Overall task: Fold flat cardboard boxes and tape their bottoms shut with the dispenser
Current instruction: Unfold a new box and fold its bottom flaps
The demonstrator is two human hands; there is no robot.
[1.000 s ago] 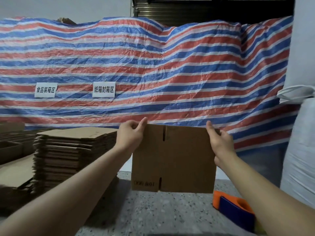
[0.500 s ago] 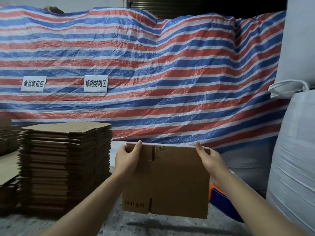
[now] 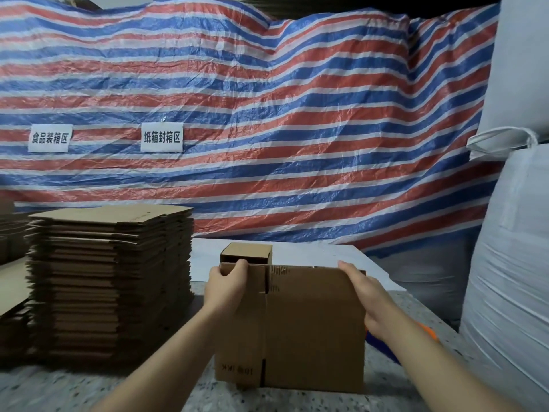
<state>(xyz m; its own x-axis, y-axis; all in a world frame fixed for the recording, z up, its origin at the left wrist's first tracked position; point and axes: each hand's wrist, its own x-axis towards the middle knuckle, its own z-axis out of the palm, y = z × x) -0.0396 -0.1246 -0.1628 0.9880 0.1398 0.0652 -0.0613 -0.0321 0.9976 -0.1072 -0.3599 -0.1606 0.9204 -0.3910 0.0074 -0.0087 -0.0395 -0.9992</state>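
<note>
A brown cardboard box [image 3: 309, 325] stands on its lower edge on the speckled table [image 3: 148, 391], its near face toward me. At the upper left, a far flap [image 3: 246, 253] stands apart from the near panel. My left hand [image 3: 227, 288] grips the top left edge, fingers curled over it. My right hand [image 3: 367, 298] holds the right edge with the thumb on the near face. The orange and blue tape dispenser [image 3: 386, 347] lies on the table to the right, mostly hidden behind my right forearm.
A tall stack of flat cardboard boxes [image 3: 110, 281] stands at the left, with more cardboard [image 3: 12, 281] beyond it. A striped tarp [image 3: 267, 114] with two paper signs hangs behind. White bulk sacks [image 3: 511, 278] crowd the right side. A white board [image 3: 297, 260] lies behind the box.
Both hands lowered the box from mid-air until its lower edge reached the table. Its far flap now stands apart at the upper left, and the view tilted up.
</note>
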